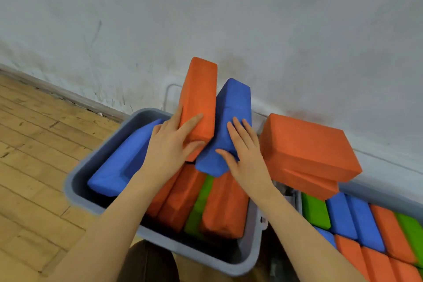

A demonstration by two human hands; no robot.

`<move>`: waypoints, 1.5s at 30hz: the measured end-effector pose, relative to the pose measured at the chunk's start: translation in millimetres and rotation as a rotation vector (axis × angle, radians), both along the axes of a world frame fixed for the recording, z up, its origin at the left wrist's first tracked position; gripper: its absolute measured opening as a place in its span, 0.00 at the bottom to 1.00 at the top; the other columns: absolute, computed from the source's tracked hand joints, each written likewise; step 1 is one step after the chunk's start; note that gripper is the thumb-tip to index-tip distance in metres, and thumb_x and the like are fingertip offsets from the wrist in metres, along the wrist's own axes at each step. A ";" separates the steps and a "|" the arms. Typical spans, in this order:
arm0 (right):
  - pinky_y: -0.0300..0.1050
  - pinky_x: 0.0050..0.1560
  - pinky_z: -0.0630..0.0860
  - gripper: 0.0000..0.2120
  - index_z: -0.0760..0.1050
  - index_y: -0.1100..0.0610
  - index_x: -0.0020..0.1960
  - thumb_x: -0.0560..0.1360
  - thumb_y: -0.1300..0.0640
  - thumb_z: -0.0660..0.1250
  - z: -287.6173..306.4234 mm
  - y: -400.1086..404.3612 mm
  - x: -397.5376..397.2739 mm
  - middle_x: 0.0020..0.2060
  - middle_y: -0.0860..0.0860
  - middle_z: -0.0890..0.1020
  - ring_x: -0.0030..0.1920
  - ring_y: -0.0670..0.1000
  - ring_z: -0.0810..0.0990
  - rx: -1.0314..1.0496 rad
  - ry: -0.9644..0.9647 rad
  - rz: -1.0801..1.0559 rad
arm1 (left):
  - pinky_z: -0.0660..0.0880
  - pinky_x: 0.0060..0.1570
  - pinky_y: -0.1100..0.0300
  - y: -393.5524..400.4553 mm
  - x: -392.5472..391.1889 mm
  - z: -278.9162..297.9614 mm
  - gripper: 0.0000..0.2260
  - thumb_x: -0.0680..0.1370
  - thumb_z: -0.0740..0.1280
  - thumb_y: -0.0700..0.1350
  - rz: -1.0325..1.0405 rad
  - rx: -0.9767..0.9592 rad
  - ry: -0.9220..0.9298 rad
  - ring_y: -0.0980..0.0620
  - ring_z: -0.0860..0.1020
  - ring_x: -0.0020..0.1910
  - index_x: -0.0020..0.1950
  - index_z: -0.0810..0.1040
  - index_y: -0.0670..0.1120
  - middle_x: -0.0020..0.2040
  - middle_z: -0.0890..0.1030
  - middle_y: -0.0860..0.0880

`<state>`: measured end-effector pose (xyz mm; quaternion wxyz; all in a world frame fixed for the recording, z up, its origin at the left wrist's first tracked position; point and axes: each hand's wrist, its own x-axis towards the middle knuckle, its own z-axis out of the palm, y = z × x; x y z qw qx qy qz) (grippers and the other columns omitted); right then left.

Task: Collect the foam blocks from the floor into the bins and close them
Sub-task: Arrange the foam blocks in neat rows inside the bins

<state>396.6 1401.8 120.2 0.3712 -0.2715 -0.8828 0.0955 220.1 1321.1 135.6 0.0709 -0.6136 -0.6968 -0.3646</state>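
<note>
Your left hand (170, 144) grips the orange block (200, 103); your right hand (246, 155) grips the blue block (231, 117), hiding their lower ends.

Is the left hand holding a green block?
No, the left hand grips an orange block standing up out of the grey bin.

From my feed this looks like a playroom or activity hall: a worn wood plank floor (34, 144) meets a scuffed white wall (206, 7) at a low baseboard (68, 95). Grey bins (77, 181) packed with orange, blue and green foam blocks (306, 144) stand against that wall.
</note>
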 end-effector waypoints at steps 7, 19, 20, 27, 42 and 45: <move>0.42 0.74 0.54 0.28 0.63 0.63 0.71 0.77 0.49 0.61 66.3 24.7 32.2 0.71 0.56 0.65 0.73 0.56 0.59 0.106 0.157 -0.113 | 0.75 0.45 0.47 37.4 29.5 63.3 0.22 0.70 0.61 0.57 -0.017 0.063 0.150 0.37 0.79 0.46 0.62 0.77 0.52 0.66 0.72 0.37; 0.56 0.60 0.73 0.21 0.65 0.51 0.70 0.78 0.49 0.59 45.5 49.3 148.8 0.68 0.61 0.68 0.64 0.61 0.71 -0.040 0.120 -0.523 | 0.76 0.41 0.51 93.3 121.2 80.4 0.19 0.70 0.59 0.56 -0.170 0.199 0.443 0.39 0.81 0.44 0.54 0.81 0.52 0.60 0.78 0.37; 0.55 0.60 0.72 0.21 0.66 0.52 0.70 0.78 0.51 0.60 42.1 50.1 156.2 0.68 0.61 0.69 0.64 0.61 0.71 -0.061 0.111 -0.546 | 0.76 0.42 0.51 97.1 126.3 82.8 0.19 0.70 0.60 0.56 -0.176 0.211 0.440 0.39 0.80 0.45 0.56 0.80 0.53 0.60 0.78 0.38; 0.55 0.62 0.71 0.18 0.73 0.56 0.63 0.77 0.50 0.58 30.5 57.4 195.6 0.65 0.54 0.74 0.63 0.56 0.73 -0.137 0.218 -0.570 | 0.71 0.47 0.52 116.2 158.3 91.4 0.21 0.69 0.60 0.57 -0.323 0.207 0.515 0.43 0.80 0.48 0.62 0.70 0.55 0.62 0.77 0.43; 0.61 0.65 0.65 0.25 0.62 0.45 0.69 0.74 0.43 0.62 67.6 44.8 164.0 0.63 0.47 0.74 0.65 0.43 0.70 0.014 0.215 -0.367 | 0.68 0.58 0.41 105.9 154.7 73.1 0.46 0.56 0.56 0.76 -0.138 -0.143 0.130 0.37 0.65 0.67 0.73 0.59 0.62 0.75 0.58 0.47; 0.63 0.63 0.67 0.25 0.65 0.51 0.68 0.74 0.44 0.63 72.0 41.6 162.3 0.58 0.43 0.75 0.58 0.35 0.69 -0.002 0.260 -0.423 | 0.73 0.55 0.40 111.5 157.5 73.2 0.41 0.60 0.60 0.72 -0.222 -0.038 0.105 0.34 0.69 0.62 0.69 0.70 0.54 0.70 0.69 0.46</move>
